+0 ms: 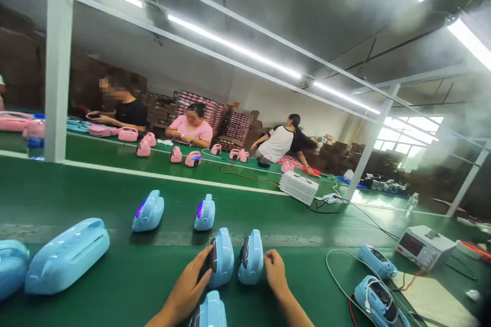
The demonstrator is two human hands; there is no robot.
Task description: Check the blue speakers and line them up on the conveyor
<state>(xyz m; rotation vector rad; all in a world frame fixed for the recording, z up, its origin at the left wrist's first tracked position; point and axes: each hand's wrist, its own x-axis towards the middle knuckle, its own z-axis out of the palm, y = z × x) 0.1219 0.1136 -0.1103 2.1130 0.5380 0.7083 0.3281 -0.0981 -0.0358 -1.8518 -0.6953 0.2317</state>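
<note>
My left hand rests against the left side of a light blue plastic device standing upright on the green conveyor belt. My right hand touches the right side of a second blue device just beside the first. A third blue device stands at the bottom edge between my forearms. Two more blue devices with lit purple fronts stand farther along the belt.
A large blue case lies at the left. Two blue units with cables and a white meter box sit at the right. Another white box stands mid-belt. Three people work with pink devices across the far line.
</note>
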